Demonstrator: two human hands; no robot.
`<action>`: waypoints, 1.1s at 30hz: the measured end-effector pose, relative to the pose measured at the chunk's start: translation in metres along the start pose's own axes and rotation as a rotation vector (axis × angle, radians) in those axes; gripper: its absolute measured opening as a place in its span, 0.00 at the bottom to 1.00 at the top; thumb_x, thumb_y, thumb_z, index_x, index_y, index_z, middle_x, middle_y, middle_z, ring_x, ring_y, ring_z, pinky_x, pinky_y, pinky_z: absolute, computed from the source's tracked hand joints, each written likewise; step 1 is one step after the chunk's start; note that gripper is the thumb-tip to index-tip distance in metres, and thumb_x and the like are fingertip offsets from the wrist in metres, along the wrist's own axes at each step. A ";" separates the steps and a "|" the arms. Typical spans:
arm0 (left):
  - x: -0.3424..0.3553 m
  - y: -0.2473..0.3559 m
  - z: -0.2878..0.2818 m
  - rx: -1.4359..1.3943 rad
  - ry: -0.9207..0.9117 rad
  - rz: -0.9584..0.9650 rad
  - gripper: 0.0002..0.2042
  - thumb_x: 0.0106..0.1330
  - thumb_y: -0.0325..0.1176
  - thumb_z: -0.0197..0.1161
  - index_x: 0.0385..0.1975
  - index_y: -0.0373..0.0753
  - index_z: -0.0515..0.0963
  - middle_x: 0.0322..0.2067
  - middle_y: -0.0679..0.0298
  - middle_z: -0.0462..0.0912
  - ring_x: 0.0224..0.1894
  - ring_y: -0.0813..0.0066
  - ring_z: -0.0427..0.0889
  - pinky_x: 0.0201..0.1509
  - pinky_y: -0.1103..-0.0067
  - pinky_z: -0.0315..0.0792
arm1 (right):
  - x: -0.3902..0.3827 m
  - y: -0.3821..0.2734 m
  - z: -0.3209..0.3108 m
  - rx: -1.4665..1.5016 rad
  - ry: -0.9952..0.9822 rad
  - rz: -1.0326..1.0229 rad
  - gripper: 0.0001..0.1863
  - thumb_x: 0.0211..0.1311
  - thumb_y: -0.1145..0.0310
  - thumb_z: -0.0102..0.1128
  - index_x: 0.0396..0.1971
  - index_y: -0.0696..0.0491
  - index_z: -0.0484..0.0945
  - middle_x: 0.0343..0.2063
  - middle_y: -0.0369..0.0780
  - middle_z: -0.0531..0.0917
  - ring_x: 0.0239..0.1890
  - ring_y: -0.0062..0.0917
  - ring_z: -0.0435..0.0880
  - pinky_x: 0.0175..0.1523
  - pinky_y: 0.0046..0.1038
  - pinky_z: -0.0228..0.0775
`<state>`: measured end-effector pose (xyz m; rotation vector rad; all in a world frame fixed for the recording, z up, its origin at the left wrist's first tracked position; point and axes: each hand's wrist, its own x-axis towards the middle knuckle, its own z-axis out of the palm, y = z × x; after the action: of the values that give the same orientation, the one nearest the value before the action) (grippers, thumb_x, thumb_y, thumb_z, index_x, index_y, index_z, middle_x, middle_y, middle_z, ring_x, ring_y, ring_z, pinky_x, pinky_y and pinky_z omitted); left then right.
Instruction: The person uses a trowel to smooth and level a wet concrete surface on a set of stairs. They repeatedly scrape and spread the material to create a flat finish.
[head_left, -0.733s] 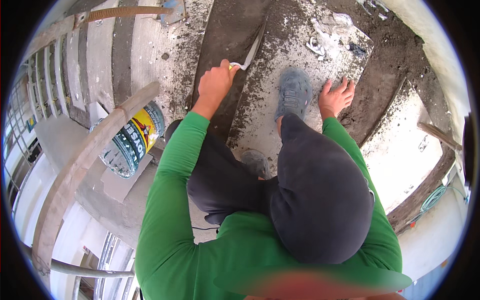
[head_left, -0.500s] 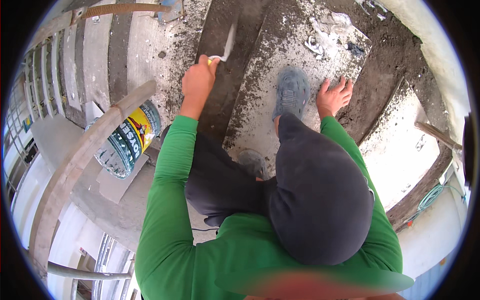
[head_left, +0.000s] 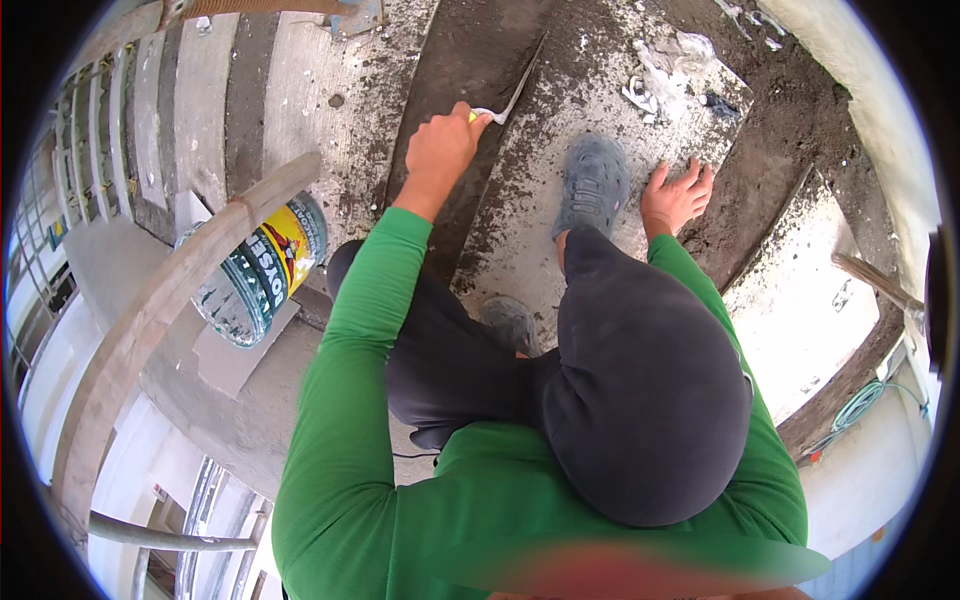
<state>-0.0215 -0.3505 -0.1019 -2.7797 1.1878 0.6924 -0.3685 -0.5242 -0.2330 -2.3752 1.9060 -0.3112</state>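
Observation:
My left hand (head_left: 440, 152) is closed round the yellow handle of a trowel (head_left: 520, 82). Its thin blade, seen almost edge-on, lies along the border between a dark dirt strip (head_left: 455, 75) and a pale, dirt-spotted slab (head_left: 520, 215). My right hand (head_left: 676, 198) has its fingers spread, low by the slab's right edge, and holds nothing. Whether its palm bears on the slab I cannot tell. Between my hands, my foot in a grey clog (head_left: 590, 185) stands on the slab.
Crumpled plastic scraps (head_left: 680, 60) lie at the slab's far end. A paint bucket (head_left: 262, 265) stands left, behind a curved wooden rail (head_left: 150, 290). Another pale slab (head_left: 800, 310), a wooden stick (head_left: 875, 277) and a coiled green cord (head_left: 858, 408) are at right.
My left hand has carried the trowel to the right, from over the dirt strip to the slab's edge. My right hand keeps its place; the whole view has shifted slightly.

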 end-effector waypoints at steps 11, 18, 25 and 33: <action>-0.008 -0.019 0.019 -0.190 -0.106 -0.018 0.26 0.81 0.63 0.55 0.47 0.41 0.80 0.37 0.44 0.91 0.43 0.35 0.91 0.45 0.48 0.84 | -0.001 0.004 0.006 0.004 0.001 -0.001 0.37 0.75 0.42 0.57 0.76 0.46 0.66 0.79 0.47 0.62 0.80 0.48 0.57 0.80 0.57 0.50; 0.013 -0.025 -0.007 0.067 0.103 -0.154 0.26 0.81 0.63 0.55 0.47 0.43 0.81 0.34 0.46 0.91 0.39 0.36 0.91 0.40 0.48 0.84 | 0.000 0.003 0.004 0.018 0.013 0.003 0.37 0.75 0.41 0.57 0.76 0.45 0.66 0.78 0.47 0.63 0.81 0.49 0.57 0.81 0.56 0.50; -0.036 -0.079 -0.003 -0.123 -0.047 -0.028 0.25 0.80 0.61 0.59 0.43 0.40 0.79 0.29 0.41 0.88 0.36 0.28 0.86 0.39 0.44 0.78 | 0.000 0.004 0.003 0.011 -0.002 0.015 0.37 0.75 0.41 0.57 0.76 0.45 0.67 0.78 0.47 0.62 0.81 0.47 0.56 0.81 0.56 0.49; -0.038 -0.044 0.020 -0.017 -0.108 -0.013 0.25 0.80 0.62 0.56 0.45 0.41 0.77 0.31 0.41 0.88 0.39 0.30 0.88 0.41 0.42 0.79 | 0.001 0.003 0.004 0.036 0.009 -0.001 0.37 0.75 0.41 0.57 0.76 0.46 0.67 0.78 0.47 0.62 0.81 0.48 0.56 0.81 0.56 0.48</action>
<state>-0.0215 -0.2895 -0.1097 -2.7223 1.1485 0.8435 -0.3707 -0.5264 -0.2378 -2.3563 1.8858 -0.3540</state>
